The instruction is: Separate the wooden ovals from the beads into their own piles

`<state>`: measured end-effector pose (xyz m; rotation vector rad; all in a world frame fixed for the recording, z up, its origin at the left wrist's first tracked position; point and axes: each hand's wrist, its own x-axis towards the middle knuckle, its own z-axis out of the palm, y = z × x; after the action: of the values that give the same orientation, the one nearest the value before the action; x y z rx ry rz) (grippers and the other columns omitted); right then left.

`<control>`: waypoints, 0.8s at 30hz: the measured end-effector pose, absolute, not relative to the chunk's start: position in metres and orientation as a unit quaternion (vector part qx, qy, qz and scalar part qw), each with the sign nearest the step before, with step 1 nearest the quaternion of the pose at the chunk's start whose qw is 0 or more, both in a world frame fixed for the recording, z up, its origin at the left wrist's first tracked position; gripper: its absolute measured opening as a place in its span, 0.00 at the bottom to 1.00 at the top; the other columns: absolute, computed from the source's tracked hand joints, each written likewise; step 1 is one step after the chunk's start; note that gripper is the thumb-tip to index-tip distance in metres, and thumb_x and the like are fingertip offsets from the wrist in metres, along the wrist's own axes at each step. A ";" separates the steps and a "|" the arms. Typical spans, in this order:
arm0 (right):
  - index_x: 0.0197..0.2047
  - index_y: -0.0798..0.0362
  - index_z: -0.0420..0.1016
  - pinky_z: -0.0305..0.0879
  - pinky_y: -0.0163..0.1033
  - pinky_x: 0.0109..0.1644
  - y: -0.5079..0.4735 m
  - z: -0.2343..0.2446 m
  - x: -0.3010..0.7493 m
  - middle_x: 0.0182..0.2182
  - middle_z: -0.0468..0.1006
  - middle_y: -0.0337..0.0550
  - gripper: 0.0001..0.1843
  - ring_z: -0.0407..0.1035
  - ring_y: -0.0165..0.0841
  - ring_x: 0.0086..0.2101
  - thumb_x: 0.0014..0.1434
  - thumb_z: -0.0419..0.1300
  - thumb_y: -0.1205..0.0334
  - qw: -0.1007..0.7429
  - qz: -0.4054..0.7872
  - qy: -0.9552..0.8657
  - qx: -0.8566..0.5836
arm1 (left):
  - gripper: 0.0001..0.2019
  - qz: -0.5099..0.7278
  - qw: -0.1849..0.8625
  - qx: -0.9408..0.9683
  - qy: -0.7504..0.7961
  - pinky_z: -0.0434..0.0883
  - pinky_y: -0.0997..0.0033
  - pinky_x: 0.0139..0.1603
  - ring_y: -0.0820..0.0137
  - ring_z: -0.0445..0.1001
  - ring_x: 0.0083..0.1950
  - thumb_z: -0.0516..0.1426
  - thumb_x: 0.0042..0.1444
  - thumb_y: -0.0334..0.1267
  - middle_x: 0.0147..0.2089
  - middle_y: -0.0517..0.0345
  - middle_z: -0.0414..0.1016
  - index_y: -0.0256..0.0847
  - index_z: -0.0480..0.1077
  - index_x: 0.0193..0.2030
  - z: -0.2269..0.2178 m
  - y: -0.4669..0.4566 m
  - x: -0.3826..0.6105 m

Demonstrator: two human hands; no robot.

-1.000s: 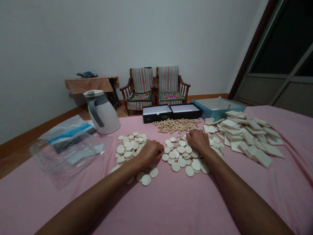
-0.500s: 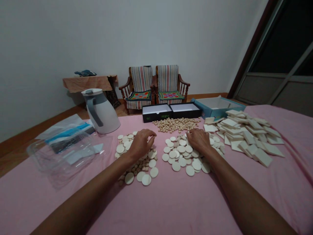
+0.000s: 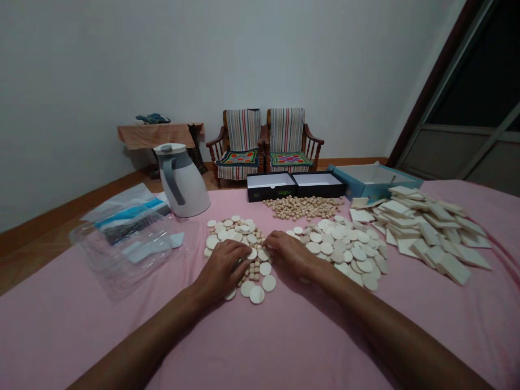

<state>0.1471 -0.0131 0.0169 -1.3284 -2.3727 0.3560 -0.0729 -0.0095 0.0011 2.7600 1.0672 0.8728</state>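
Observation:
My left hand (image 3: 224, 268) lies palm down with fingers spread on the left pile of pale wooden discs (image 3: 231, 232), over some small wooden beads mixed in near its front. My right hand (image 3: 289, 252) lies palm down between the two disc piles, fingers stretched toward the left pile, nothing gripped. The right pile of discs (image 3: 349, 246) spreads to the right of that hand. Both piles rest on a pink cloth (image 3: 284, 336).
A heap of small wooden beads (image 3: 303, 207) lies behind the discs, before two open black boxes (image 3: 296, 184) and a blue box (image 3: 374, 181). Square wooden tiles (image 3: 426, 230) are heaped at right. A white jug (image 3: 181, 181) and clear plastic packaging (image 3: 130, 238) stand at left.
My right hand left the top of the right disc pile and moved left to the gap between piles. My left hand came down flat on the left pile. The view shifted slightly.

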 end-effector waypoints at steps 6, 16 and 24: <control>0.36 0.53 0.72 0.55 0.34 0.37 0.003 0.007 0.147 0.36 0.71 0.43 0.08 0.64 0.30 0.34 0.59 0.52 0.69 0.176 0.106 -0.826 -0.525 | 0.08 0.294 0.016 0.892 0.344 0.67 0.60 0.47 0.63 0.70 0.45 0.54 0.61 0.36 0.43 0.50 0.74 0.39 0.72 0.44 -0.002 -0.010 -0.077; 0.43 0.55 0.74 0.59 0.37 0.43 0.051 0.022 0.160 0.42 0.73 0.49 0.12 0.67 0.35 0.39 0.57 0.54 0.71 0.250 0.016 -0.765 -0.594 | 0.08 0.298 0.036 0.885 0.355 0.67 0.59 0.48 0.63 0.70 0.45 0.54 0.61 0.37 0.42 0.49 0.75 0.39 0.71 0.43 -0.001 -0.012 -0.078; 0.39 0.53 0.74 0.58 0.34 0.41 0.055 -0.015 0.138 0.35 0.76 0.43 0.16 0.67 0.32 0.37 0.51 0.53 0.76 0.211 0.119 -0.831 -0.501 | 0.07 0.295 0.042 0.885 0.358 0.66 0.59 0.48 0.63 0.70 0.45 0.54 0.61 0.36 0.43 0.50 0.75 0.40 0.71 0.44 0.000 -0.013 -0.079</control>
<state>0.1377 0.0550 -0.0152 -1.3935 -2.3089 0.3310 -0.0787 -0.0131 0.0003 2.7071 1.0946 0.9038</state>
